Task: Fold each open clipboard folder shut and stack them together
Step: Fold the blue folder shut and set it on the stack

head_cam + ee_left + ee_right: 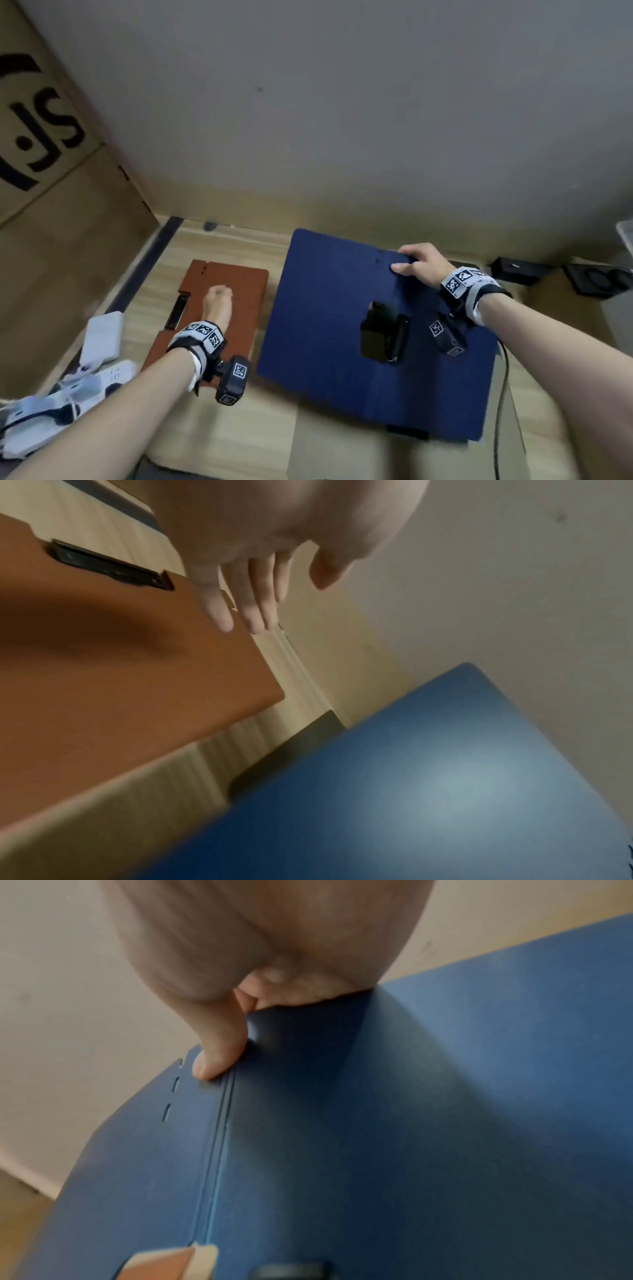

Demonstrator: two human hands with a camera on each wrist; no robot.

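Two clipboard folders lie on a light wood-grain tabletop [219,428] set against a plain grey-white wall [342,102]. Legible writing: large black characters, seen inverted and only partly readable, on the cardboard box [51,205] beyond and to the outside of the left hand. Each wrist carries a band with black-and-white square marker codes.

Brown folder [236,291]: closed, flat on the tabletop, directly beneath the left hand [217,305]. In the left wrist view the fingers [253,607] are extended and held together over the cover near its far edge; contact with the cover cannot be confirmed. This hand holds nothing.

Blue folder [325,325]: beside the brown folder, toward the right hand [419,263]. That hand grips its far upper edge, thumb [219,1053] pressed on the top face beside the spine crease, remaining fingers curled behind the edge. The blue panel sits raised and tilted.

Dark boxes [513,270] stand beyond the right wrist.
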